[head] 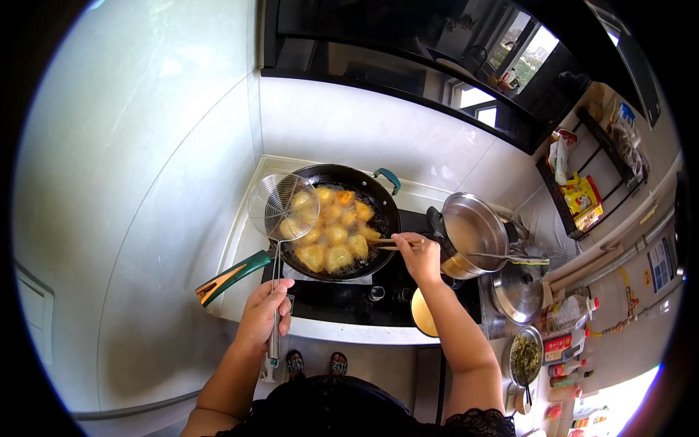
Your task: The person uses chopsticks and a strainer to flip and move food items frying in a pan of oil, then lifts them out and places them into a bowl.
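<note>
My left hand (268,314) grips the metal handle of a wire spider strainer (284,206), whose round mesh hangs over the left part of a black wok (389,210). In the wok, several golden pieces of food (337,235) fry in bubbling oil; one near the back is browner orange. My right hand (419,257) holds wooden chopsticks (389,246), their tips over the wok's right side near the frying pieces. The wok's green handle (235,277) points to the lower left, and a teal loop handle (389,177) sits at the far rim.
The wok stands on a black gas hob (333,303). To its right is a steel pot (472,218) with a utensil (513,258) across its rim. A round yellow-topped vessel (423,314) lies partly behind my right forearm. Farther right are a steel lid (519,295), a bowl of chopped greens (526,355) and bottles (570,314).
</note>
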A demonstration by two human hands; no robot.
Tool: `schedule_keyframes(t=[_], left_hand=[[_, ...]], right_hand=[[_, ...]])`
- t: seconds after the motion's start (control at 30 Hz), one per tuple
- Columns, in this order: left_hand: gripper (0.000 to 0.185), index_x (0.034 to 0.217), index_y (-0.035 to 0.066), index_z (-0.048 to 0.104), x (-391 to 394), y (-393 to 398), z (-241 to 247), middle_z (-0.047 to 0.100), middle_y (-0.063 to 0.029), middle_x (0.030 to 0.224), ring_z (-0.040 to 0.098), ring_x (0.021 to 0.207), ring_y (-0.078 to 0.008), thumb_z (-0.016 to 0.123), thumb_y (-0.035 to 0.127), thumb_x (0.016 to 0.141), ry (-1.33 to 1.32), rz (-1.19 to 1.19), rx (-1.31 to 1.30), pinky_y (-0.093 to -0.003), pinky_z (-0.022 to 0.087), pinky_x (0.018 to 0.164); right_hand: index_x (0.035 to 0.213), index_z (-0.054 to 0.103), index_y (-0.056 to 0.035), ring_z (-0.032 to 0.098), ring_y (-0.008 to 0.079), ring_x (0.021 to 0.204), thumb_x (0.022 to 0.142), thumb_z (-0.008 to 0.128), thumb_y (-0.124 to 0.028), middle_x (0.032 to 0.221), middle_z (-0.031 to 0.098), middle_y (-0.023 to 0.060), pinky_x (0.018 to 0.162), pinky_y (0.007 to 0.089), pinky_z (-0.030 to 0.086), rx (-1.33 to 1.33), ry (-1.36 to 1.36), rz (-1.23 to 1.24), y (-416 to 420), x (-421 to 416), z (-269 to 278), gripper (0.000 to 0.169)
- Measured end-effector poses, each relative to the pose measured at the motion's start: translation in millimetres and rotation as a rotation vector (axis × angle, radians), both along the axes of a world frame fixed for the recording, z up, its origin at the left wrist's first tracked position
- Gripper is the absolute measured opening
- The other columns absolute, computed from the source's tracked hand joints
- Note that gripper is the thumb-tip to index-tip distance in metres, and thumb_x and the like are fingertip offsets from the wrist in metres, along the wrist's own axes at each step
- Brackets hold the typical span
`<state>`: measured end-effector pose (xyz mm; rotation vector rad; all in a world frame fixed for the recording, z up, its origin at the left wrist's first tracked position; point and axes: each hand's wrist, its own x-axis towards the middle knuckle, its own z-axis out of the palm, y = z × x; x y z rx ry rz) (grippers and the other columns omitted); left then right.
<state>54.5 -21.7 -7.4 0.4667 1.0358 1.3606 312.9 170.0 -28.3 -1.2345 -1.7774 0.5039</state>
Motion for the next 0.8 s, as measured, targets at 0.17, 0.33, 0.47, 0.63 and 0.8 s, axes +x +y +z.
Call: schedule_keyframes(t=[0.17, 0.33, 0.47, 0.63, 0.8], left_hand=[[0.023, 0.106, 0.004, 0.051, -0.7, 1.2, 0.3, 0.045, 0.0004, 0.063, 0.042, 0.038, -0.0104, 0.049, 0.023, 0.093, -0.017, 0.021, 0.002, -0.0233, 0.035, 0.037], [0.022, 0.105, 0.005, 0.052, -0.5, 2.1, 2.3, 0.044, 0.0007, 0.062, 0.043, 0.038, -0.0103, 0.050, 0.023, 0.093, -0.013, 0.026, -0.003, -0.0232, 0.035, 0.037], [0.022, 0.106, 0.005, 0.051, 0.7, 2.4, 1.5, 0.045, 0.0003, 0.063, 0.043, 0.038, -0.0105, 0.049, 0.023, 0.093, -0.021, 0.015, -0.005, -0.0230, 0.034, 0.037], [0.022, 0.106, 0.004, 0.050, 1.4, 1.2, 0.4, 0.046, -0.0003, 0.062, 0.043, 0.038, -0.0109, 0.048, 0.022, 0.093, -0.012, 0.016, -0.022, -0.0228, 0.034, 0.036], [0.023, 0.107, 0.004, 0.050, -0.6, -4.6, -1.5, 0.045, -0.0004, 0.062, 0.043, 0.038, -0.0109, 0.049, 0.022, 0.093, -0.028, 0.033, -0.018, -0.0228, 0.034, 0.036]], right_hand=[[0.073, 0.067, 0.0051, 0.062, 0.0145, 0.053, 0.077, 0.071, -0.019, 0.062, 0.065, 0.0104, 0.053, 0.0247, 0.048, -0.097, -0.025, -0.139, 11.8, 18.7, 7.5, 0.025], [0.077, 0.066, 0.0033, 0.061, 0.0148, 0.049, 0.078, 0.070, -0.021, 0.065, 0.064, 0.0105, 0.047, 0.0233, 0.050, -0.309, 0.214, -0.236, 42.2, 26.0, 28.7, 0.025], [0.079, 0.064, 0.0021, 0.062, 0.0168, 0.049, 0.080, 0.066, -0.019, 0.068, 0.064, 0.0108, 0.045, 0.0246, 0.051, -0.435, 0.337, -0.249, 70.9, 18.1, 26.9, 0.022], [0.077, 0.063, 0.0055, 0.062, 0.0173, 0.048, 0.079, 0.066, -0.017, 0.066, 0.063, 0.0115, 0.042, 0.0252, 0.052, -0.582, 0.384, -0.299, 96.2, 2.3, 7.8, 0.023], [0.076, 0.064, 0.0043, 0.062, 0.0170, 0.048, 0.078, 0.066, -0.019, 0.065, 0.064, 0.0115, 0.042, 0.0251, 0.052, -0.538, 0.329, -0.350, 101.3, -3.8, -3.9, 0.024]])
